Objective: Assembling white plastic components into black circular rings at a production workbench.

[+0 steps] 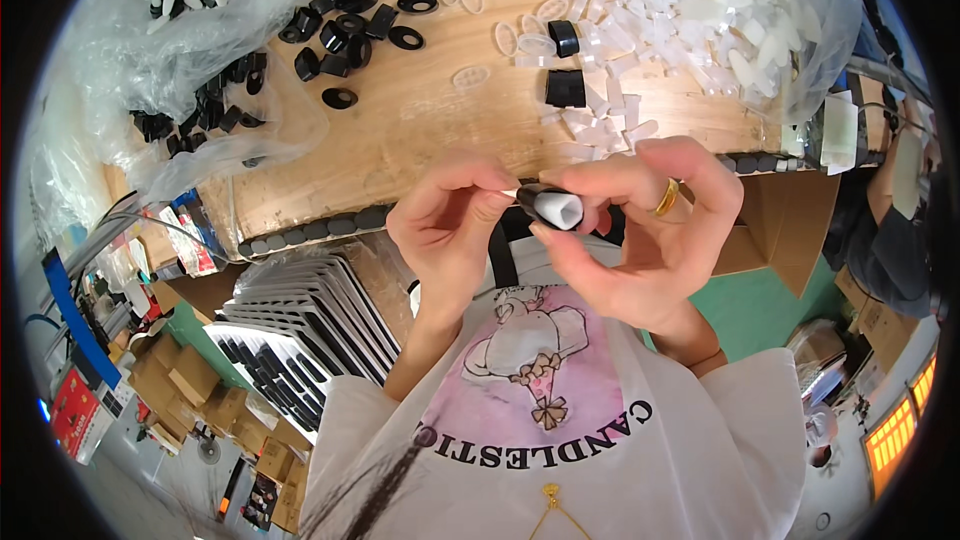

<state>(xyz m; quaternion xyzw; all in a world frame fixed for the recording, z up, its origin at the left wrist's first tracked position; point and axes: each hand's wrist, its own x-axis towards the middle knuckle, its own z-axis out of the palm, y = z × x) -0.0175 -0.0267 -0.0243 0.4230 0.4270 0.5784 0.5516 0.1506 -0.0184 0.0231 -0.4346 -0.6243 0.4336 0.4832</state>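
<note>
1. A black-and-white hollow piece (548, 208) is held just off the near edge of the wooden table (430, 130), its white-lined opening turned toward the person.
2. The right hand (655, 230), a gold ring on one finger, is clamped on that piece with thumb and fingers, just off the table's near edge.
3. The left hand (445, 225), also just off that edge, has thumb and forefinger pinched together on a small white tip (510, 193) at the piece's left end; whether the tip is separate cannot be told.
4. On the table's far left part, black rings (406, 37) lie scattered near crumpled clear plastic (115, 65).
5. On the table's right part spreads a heap of translucent pieces (650, 10), with two black bands (566, 88) at its left border.
6. Below the table's near edge, toward its left, stands a stack of trays (310, 305); an open cardboard box (790, 225) is below it toward the right.
</note>
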